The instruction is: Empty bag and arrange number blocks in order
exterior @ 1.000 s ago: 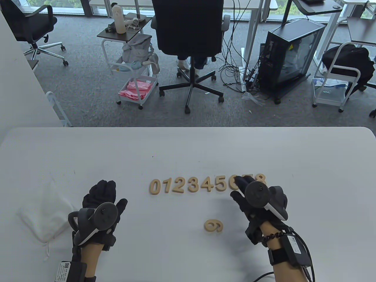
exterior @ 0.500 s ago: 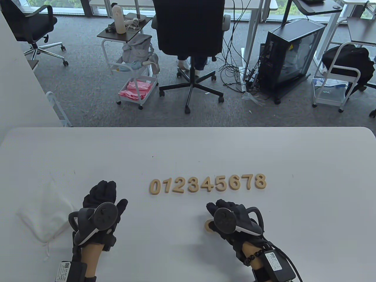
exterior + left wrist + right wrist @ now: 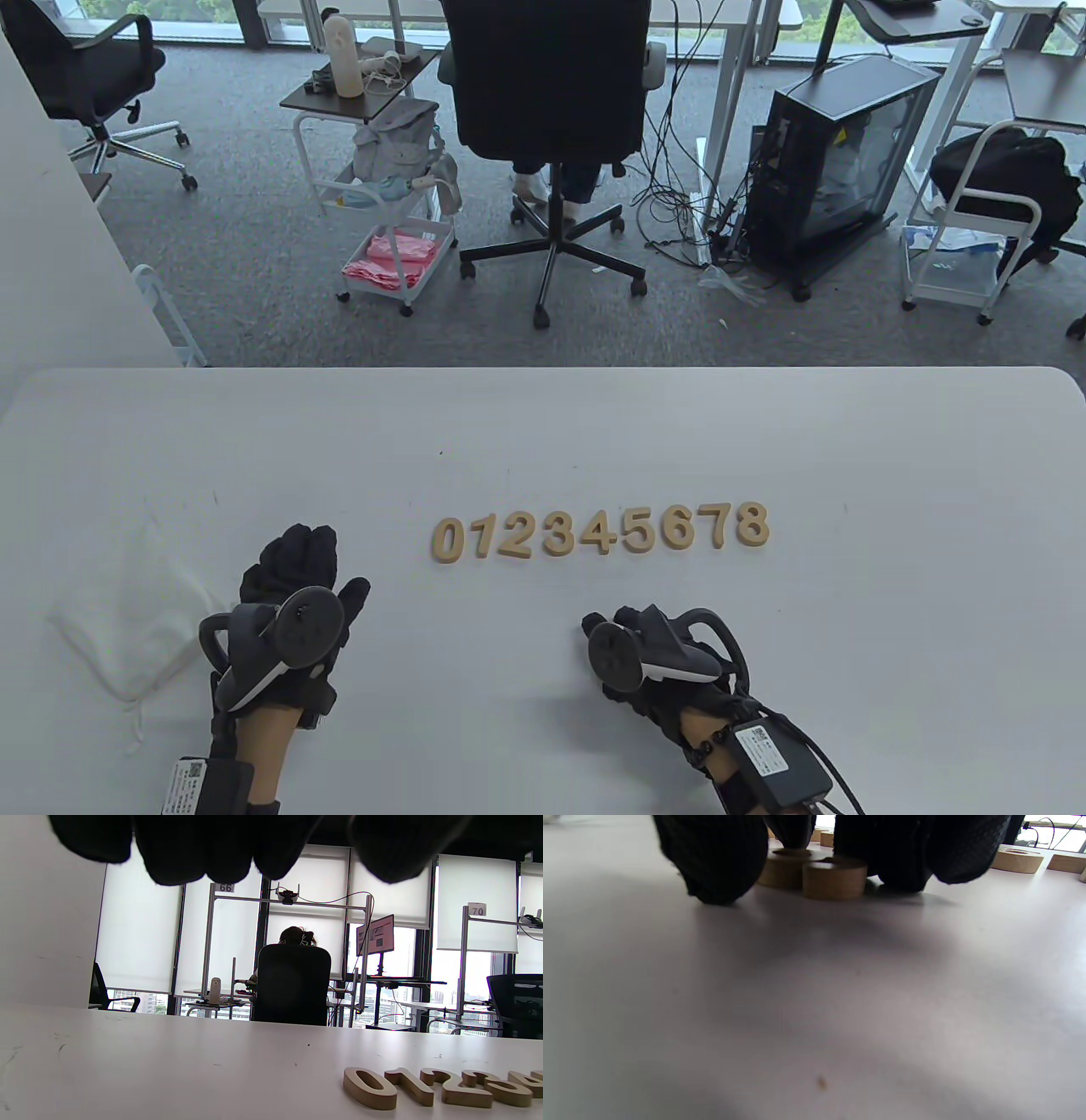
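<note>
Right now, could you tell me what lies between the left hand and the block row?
Nothing: the table view shows bare table between the left hand and the row's 0 block.

The number blocks (image 3: 601, 531) are pale, thick wooden numerals lying flat on the table (image 3: 543, 424), set in one straight row that reads 0 1 2 3 4 5 6 7 8 from my left to my right, each just beside the next. One more wooden block (image 3: 814, 874) lies flat apart from the row, nearer to me, under my right hand (image 3: 657, 658); my fingers (image 3: 717, 861) come down around it, their tips at the table on either side of it. Its numeral is hidden by my hand. The bag (image 3: 127, 615) is white cloth, lying slack and flat at the table's left, its drawstring trailing toward me.
</note>
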`<act>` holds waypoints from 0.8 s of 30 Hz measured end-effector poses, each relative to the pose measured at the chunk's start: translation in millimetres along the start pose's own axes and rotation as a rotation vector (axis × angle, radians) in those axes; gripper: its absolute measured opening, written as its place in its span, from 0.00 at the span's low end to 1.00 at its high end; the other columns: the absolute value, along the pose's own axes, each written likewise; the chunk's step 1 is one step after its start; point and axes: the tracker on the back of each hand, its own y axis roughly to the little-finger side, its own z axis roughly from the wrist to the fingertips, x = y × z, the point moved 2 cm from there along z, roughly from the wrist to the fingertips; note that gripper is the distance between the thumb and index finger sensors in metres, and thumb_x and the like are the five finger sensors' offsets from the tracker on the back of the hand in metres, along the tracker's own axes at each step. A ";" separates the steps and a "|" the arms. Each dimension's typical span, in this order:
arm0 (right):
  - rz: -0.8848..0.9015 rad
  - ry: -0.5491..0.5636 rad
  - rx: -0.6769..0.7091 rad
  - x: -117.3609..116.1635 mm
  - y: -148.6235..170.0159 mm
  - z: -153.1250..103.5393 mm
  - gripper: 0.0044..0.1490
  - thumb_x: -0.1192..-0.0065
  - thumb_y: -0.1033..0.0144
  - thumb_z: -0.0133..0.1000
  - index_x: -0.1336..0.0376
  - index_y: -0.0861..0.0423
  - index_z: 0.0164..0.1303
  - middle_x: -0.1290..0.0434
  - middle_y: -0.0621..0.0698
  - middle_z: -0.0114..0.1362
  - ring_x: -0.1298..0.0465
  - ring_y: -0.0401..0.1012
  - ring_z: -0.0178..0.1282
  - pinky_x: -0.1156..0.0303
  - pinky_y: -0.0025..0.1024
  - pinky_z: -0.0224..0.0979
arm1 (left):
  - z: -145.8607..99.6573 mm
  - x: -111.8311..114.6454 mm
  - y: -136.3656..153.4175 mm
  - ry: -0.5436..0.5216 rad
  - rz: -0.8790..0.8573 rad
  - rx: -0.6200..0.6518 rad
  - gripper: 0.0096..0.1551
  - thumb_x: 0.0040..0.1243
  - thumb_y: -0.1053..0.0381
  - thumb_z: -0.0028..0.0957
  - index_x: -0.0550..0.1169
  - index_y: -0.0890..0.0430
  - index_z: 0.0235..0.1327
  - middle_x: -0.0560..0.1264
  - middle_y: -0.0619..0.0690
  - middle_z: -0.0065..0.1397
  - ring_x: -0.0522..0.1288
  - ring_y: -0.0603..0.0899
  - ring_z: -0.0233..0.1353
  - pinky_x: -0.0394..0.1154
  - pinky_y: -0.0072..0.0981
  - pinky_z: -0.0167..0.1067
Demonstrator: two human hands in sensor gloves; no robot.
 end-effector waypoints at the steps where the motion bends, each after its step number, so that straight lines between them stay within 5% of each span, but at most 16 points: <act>1: -0.008 0.008 0.003 0.4 -0.8 0.5 0.48 0.35 0.55 0.55 0.51 0.52 0.83 0.41 0.66 0.81 0.33 0.65 0.74 0.31 0.62 0.74 | -0.1 -0.3 0.4 -0.002 -0.001 -0.002 0.44 0.57 0.39 0.55 0.67 0.65 0.78 0.63 0.71 0.79 0.68 0.78 0.76 0.66 0.76 0.66; 24: 0.005 0.089 -0.029 1.9 1.2 2.4 0.42 0.35 0.56 0.54 0.43 0.56 0.79 0.33 0.62 0.73 0.26 0.59 0.66 0.25 0.55 0.69 | -1.6 -2.4 5.1 -0.014 -0.019 -0.015 0.44 0.57 0.39 0.55 0.67 0.64 0.78 0.62 0.71 0.79 0.68 0.79 0.76 0.66 0.76 0.67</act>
